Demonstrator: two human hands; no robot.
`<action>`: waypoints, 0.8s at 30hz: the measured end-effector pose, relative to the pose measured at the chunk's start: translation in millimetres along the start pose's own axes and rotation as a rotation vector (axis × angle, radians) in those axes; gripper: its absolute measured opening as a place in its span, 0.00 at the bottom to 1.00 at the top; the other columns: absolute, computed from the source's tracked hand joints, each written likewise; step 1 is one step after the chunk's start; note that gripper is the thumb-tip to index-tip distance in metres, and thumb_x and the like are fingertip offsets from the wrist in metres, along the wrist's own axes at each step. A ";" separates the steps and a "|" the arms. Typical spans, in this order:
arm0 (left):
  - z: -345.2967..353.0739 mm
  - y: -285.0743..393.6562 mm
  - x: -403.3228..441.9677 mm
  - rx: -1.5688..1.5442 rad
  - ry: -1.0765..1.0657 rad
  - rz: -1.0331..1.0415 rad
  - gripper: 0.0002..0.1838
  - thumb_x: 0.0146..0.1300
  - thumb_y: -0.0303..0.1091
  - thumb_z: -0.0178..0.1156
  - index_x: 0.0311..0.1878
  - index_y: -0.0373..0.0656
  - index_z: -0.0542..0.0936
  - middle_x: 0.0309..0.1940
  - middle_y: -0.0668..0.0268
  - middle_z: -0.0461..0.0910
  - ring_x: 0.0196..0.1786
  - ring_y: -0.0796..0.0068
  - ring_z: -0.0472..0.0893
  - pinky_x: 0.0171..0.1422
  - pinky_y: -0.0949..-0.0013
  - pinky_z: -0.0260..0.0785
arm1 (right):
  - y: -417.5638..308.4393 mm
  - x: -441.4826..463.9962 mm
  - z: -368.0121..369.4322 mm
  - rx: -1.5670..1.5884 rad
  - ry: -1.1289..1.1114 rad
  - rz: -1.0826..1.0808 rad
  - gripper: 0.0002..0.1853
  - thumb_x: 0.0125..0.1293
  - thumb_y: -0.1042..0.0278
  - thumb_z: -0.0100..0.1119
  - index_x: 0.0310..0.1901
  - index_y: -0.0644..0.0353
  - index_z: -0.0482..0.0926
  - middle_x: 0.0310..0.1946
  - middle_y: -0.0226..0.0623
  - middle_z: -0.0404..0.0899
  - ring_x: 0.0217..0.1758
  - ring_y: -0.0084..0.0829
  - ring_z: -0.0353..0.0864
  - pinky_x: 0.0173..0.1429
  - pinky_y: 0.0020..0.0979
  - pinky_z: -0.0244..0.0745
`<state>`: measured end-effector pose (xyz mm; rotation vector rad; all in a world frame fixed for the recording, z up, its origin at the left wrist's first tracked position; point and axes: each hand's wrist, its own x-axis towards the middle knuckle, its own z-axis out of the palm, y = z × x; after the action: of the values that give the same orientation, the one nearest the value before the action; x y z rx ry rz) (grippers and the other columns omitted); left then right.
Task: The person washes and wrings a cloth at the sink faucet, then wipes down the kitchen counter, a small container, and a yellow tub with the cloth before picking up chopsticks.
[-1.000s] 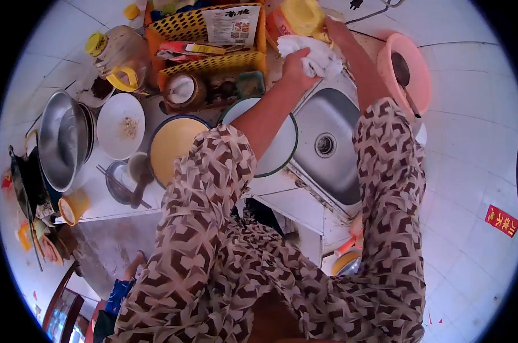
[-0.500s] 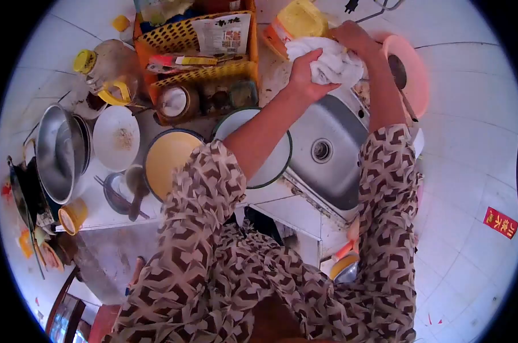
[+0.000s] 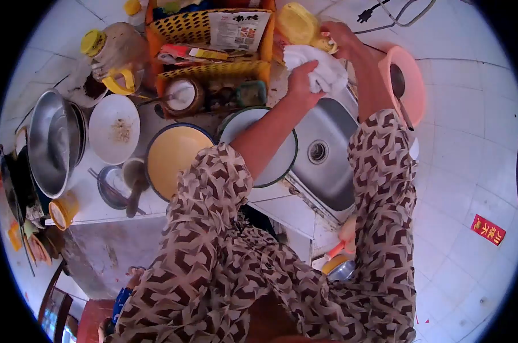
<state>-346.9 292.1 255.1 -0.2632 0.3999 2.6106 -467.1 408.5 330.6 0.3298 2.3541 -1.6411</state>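
A bunched white cloth (image 3: 315, 62) is held in my left hand (image 3: 302, 84), over the far end of the steel sink (image 3: 327, 131). The thumb lies on top of the cloth and the other fingers are mostly hidden. Just beyond it, my right hand (image 3: 343, 41) has its fingers curled at the near end of a yellow plastic bottle (image 3: 296, 24). The exact grip is partly hidden. To the left of the sink, my left forearm crosses over a pale enamel basin (image 3: 258, 134) with a dark green rim.
An orange basket (image 3: 264, 71) with packets and jars stands at the back. Left of it are a yellow-capped jug (image 3: 119, 51), a white plate (image 3: 115, 128), a cream basin (image 3: 176, 154) and a steel bowl (image 3: 50, 143). A pink basin (image 3: 412, 86) leans right of the sink.
My right hand has moved away from the cloth to the yellow bottle, which has shifted slightly. The cloth stays in my left hand. The view has turned a little.
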 end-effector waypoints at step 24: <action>-8.0 26.6 -2.9 0.126 0.004 0.016 0.19 0.59 0.35 0.60 0.54 0.47 0.72 0.51 0.62 0.76 0.56 0.60 0.75 0.60 0.48 0.65 | 14.2 11.4 1.6 -0.328 0.195 -0.191 0.20 0.64 0.52 0.44 0.47 0.59 0.74 0.41 0.39 0.76 0.40 0.39 0.75 0.42 0.45 0.72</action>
<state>-356.5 265.9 254.5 -0.2239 0.5679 2.5875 -473.1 412.2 313.7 0.2123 2.8239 -1.3121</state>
